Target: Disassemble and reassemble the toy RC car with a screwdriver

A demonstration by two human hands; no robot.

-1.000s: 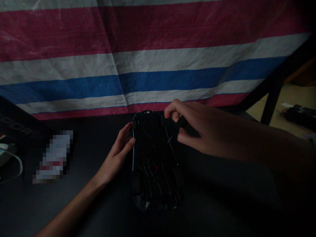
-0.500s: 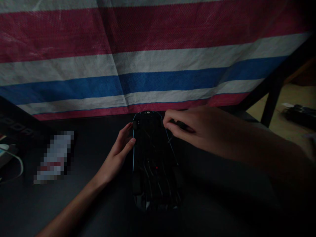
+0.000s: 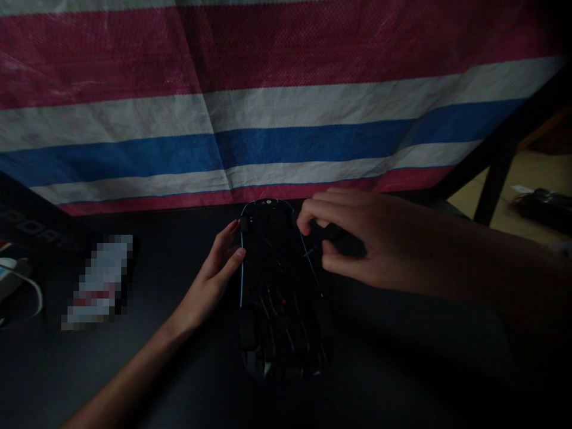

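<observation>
A toy car [image 3: 272, 268] lies upside down on the dark table, its black underside up and a thin blue line along its edges. My left hand [image 3: 218, 262] grips its left side, the thumb on the edge and the fingers near a wheel. At the car's far right side, my right hand [image 3: 344, 235] holds what looks like a screwdriver [image 3: 339, 238] by its dark handle. The thin shaft points left over the car's edge; shadow hides where its tip rests. Thumb and forefinger stand apart around the handle.
A striped red, white and blue woven sheet [image 3: 268, 143] hangs behind the table [image 3: 170, 369]. To the left are a blurred-out pale packet [image 3: 100, 280], a white cable [image 3: 38, 286] and a dark box [image 3: 36, 220]. A dark frame post [image 3: 494, 185] stands at the right.
My right thumb has moved down and away from the forefinger, showing more of the dark handle. My left hand and the car have stayed in place.
</observation>
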